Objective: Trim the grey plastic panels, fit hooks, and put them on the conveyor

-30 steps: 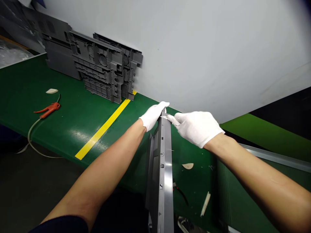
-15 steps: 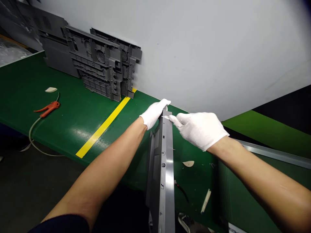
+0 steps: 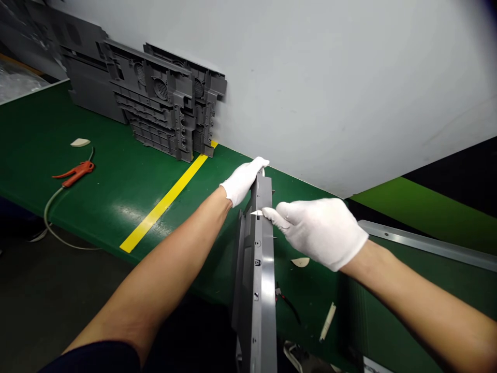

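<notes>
A grey plastic panel (image 3: 264, 254) stands on edge, its long narrow side facing up towards me. My left hand (image 3: 244, 180), in a white glove, is closed around its far end, with some fingers hidden behind it. My right hand (image 3: 320, 228), also gloved in white, pinches a small pointed blade (image 3: 257, 213). Its light tip lies across the panel's upper edge, near a small dark slot; the rest of the tool is hidden in the fingers.
Several grey moulded panels (image 3: 155, 103) lean against the pale wall. An orange air blow gun (image 3: 78, 173) with a hose lies left of the yellow tape (image 3: 166, 202). A cream wedge (image 3: 300, 262), a cream strip (image 3: 328, 321) and a metal-edged frame (image 3: 427, 246) are at the right.
My right hand has drawn the blade along the panel edge towards me, away from the far end. My left hand keeps its hold there, and the panel has shifted slightly left.
</notes>
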The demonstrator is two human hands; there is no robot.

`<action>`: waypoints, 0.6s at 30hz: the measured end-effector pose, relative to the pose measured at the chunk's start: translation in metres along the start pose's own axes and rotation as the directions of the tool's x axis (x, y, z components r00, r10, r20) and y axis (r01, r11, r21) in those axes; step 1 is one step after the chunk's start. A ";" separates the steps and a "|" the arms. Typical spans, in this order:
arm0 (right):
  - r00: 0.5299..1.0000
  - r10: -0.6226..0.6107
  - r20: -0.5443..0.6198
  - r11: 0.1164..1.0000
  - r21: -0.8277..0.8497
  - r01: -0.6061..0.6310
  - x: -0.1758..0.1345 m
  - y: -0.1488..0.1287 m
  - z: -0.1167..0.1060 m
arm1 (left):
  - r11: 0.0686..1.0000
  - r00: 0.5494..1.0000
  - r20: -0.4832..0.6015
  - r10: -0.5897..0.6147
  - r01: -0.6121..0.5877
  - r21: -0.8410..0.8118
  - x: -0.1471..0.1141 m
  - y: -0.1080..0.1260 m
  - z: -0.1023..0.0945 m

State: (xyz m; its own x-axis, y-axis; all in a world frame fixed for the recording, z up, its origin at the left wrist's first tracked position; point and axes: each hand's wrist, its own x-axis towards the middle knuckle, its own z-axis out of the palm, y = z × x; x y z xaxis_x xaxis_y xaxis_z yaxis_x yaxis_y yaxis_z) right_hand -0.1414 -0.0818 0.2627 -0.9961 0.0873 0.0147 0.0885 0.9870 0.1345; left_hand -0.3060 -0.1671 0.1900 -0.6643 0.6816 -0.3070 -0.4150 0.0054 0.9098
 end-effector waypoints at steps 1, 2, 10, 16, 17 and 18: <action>0.999 -0.011 -0.039 0.998 0.054 0.013 -0.003 0.000 0.000 | 1.000 1.000 0.000 0.002 -0.002 -0.006 0.000 0.000 0.000; 0.996 -0.010 -0.084 0.991 0.129 0.021 -0.006 0.001 0.000 | 1.000 1.000 -0.004 0.005 -0.005 -0.004 0.001 0.001 -0.001; 0.871 0.469 0.150 0.368 0.863 -0.347 -0.040 0.007 -0.014 | 0.994 0.992 0.066 0.109 -0.110 0.021 -0.014 -0.003 0.003; 0.762 0.493 0.420 -0.006 0.878 -0.479 -0.104 -0.011 0.034 | 0.921 0.973 0.111 0.201 -0.226 0.318 -0.077 -0.002 0.003; 0.735 0.496 0.462 -0.061 0.863 -0.502 -0.116 -0.014 0.047 | 0.906 0.975 0.119 0.188 -0.219 0.362 -0.089 -0.002 0.003; 0.706 0.491 0.510 -0.115 0.841 -0.528 -0.127 -0.017 0.060 | 0.898 0.979 0.122 0.166 -0.201 0.392 -0.102 -0.002 0.002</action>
State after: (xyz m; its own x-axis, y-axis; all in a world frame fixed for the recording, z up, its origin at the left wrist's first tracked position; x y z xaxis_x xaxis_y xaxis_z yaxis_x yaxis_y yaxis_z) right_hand -0.0165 -0.1020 0.1988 -0.6614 0.6149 -0.4294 0.5139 -0.0455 -0.8567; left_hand -0.2360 -0.2351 0.2200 -0.6431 0.7570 -0.1152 0.0052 0.1547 0.9879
